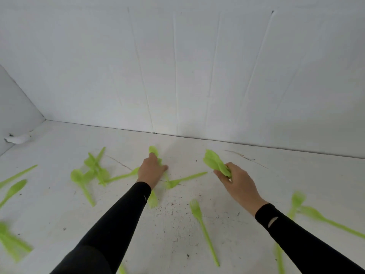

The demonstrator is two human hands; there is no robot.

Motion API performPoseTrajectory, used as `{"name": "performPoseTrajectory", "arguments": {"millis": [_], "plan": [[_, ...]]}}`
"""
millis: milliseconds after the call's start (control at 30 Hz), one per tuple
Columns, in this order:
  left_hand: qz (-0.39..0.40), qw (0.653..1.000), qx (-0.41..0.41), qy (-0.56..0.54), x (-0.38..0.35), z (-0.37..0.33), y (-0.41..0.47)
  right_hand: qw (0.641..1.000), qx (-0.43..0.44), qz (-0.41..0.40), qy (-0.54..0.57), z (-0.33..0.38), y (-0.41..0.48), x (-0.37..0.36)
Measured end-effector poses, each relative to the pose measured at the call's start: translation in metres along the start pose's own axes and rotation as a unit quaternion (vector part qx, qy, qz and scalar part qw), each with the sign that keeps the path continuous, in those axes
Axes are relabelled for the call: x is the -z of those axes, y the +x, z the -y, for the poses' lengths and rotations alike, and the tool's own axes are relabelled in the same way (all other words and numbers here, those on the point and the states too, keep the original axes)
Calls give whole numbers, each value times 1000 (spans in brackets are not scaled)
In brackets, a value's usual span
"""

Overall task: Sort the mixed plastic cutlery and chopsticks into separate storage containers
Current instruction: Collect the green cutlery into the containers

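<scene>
A: How far along is the sorting?

B: Early, I'd say. Bright green plastic cutlery lies loose all over the scuffed white tabletop [59, 218], and no storage container is in view.

A: Anything gathered?

B: Yes. The right hand [240, 184], beyond and to the right of the lone green plastic fork [203, 228] in the middle, has its fingers clamped round a bundle of green plastic spoons [215, 163], bowls pointing up and away.

A: And the other hand?

B: The left hand [152, 169], beyond and to the left of that fork, is down on a single green plastic spoon [153, 150]. Its fingers bend over the handle and the bowl sticks out past them. I cannot tell whether it is pinched yet.

A: What is left?

B: Most of it. A tangle of green spoons [94, 169] lies further left of the fork, more blurred green pieces [308, 211] lie to its right, and others lie at the near left edge. I can't make out any chopsticks for certain.

A: So spoons first?

B: That is my guess. The forks and the rest look untouched.
</scene>
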State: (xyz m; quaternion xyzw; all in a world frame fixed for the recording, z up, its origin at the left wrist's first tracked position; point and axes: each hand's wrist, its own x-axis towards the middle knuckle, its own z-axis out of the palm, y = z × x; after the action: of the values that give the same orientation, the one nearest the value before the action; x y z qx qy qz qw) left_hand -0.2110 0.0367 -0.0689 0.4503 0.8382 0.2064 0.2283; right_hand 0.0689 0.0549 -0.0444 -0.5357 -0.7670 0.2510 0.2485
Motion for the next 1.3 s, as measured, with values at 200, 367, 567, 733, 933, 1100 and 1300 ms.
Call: {"name": "performPoseTrajectory", "arguments": {"millis": [200,367,567,733,933,1100,1300], "plan": [[-33,993,-79,-80,-4,-54,-23,984,-103,-55,134,-36,-37,53],[33,970,-190,-145,-27,-149,-90,929,-214,-62,297,-63,-65,100],[167,934,-278,-149,-92,-239,-172,840,-262,-65,470,-82,-103,150],[243,912,-279,-175,-147,-286,-216,813,-287,-123,491,-120,-130,194],[227,854,-80,-461,-181,-306,-227,819,-275,-72,498,-152,-142,224],[223,802,-23,-554,-197,-301,-227,880,-243,70,403,-168,-143,218],[212,759,35,-615,-219,-276,-228,932,-182,155,272,-164,-133,207]]}}
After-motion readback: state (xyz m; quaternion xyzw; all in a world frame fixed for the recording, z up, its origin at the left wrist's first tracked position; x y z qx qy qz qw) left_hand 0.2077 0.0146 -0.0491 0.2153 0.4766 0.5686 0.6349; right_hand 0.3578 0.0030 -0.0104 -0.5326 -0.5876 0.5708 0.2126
